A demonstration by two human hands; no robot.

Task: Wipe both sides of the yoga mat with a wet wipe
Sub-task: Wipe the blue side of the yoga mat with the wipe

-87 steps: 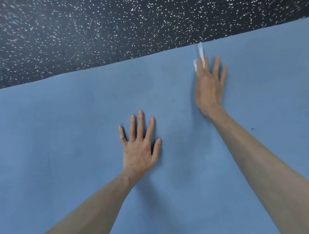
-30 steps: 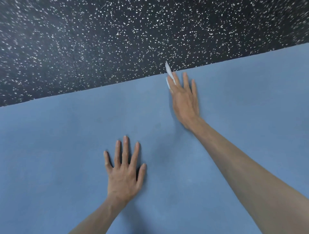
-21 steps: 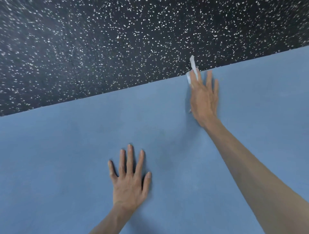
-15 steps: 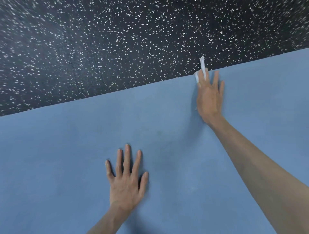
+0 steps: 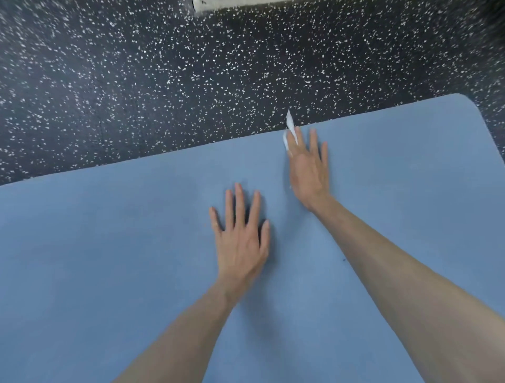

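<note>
A blue yoga mat (image 5: 109, 259) lies flat and fills the lower part of the view. Its far edge runs across the middle, and its rounded far right corner shows at the upper right. My right hand (image 5: 308, 166) presses flat on the mat near that far edge, with a white wet wipe (image 5: 289, 128) under it. A corner of the wipe sticks up past my fingertips. My left hand (image 5: 240, 240) rests flat on the mat with fingers spread, nearer to me and left of the right hand. It holds nothing.
Beyond the mat lies a dark floor (image 5: 191, 82) with white speckles. A pale object (image 5: 232, 3) shows at the top edge, too cut off to identify.
The view has shifted, so the mat's rounded far right corner now shows. My right hand with the wipe has slid along the far edge. My left hand stays flat on the mat.
</note>
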